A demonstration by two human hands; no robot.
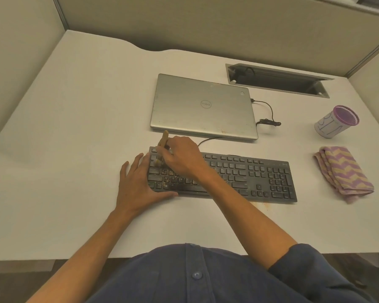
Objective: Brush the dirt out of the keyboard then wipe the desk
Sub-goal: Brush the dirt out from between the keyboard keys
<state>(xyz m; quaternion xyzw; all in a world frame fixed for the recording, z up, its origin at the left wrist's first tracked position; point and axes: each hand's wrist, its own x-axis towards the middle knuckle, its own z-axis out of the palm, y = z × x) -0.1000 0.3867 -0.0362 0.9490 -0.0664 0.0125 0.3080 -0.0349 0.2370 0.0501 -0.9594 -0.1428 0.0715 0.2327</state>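
1. Two hands work at the left end of the black keyboard (239, 178), which lies on the white desk (74, 127) just in front of a closed silver laptop (202, 106).
2. The right hand (182, 158) grips a wooden-handled brush (162, 147), fingers curled round the handle; the bristles touch the keys near the keyboard's upper left corner.
3. The left hand (138, 184) lies flat with straight fingers against the keyboard's left edge, thumb along its front edge, holding nothing.
4. Brownish crumbs (170, 177) are scattered over the left keys, between the two hands.
5. A folded cloth (344, 171) with purple and yellow zigzags lies on the desk to the right of the keyboard, apart from it.
6. A purple-rimmed cup (337, 122) stands behind the cloth.
7. A black cable (269, 112) runs from the laptop's right side.
8. A cable tray (278, 80) is set into the desk behind the laptop.
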